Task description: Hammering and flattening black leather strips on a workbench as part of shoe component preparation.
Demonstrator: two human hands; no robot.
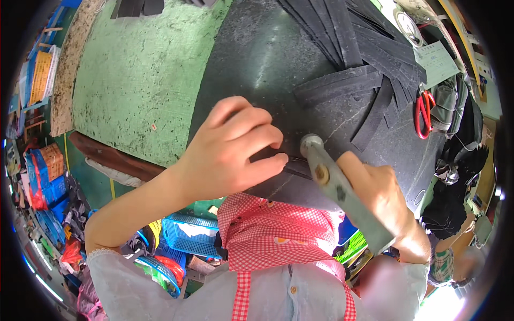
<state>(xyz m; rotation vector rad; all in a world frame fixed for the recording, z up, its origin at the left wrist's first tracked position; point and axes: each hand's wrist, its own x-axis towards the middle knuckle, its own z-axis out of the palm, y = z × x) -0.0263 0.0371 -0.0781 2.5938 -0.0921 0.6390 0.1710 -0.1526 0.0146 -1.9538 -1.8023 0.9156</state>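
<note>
My left hand (233,147) is over the black work surface (257,69), fingers curled and thumb tip bent toward the fingertips. A narrow black strip (299,168) comes out beside the thumb, dark against the dark surface; the rest is hidden beneath the fingers. To its right, my right hand (375,184) is closed around a hammer (342,195), whose handle is mostly hidden. The grey metal head has a round face near the strip and a broad flat tail toward my body. Whether the face touches anything cannot be made out.
Many black strips (348,48) lie heaped at the far right. Red-handled scissors (424,115), a paper slip (436,64) and a dark bundle (447,104) are by the right edge. A green board (144,80) covers the left. Blue baskets (190,235) stand below the front edge.
</note>
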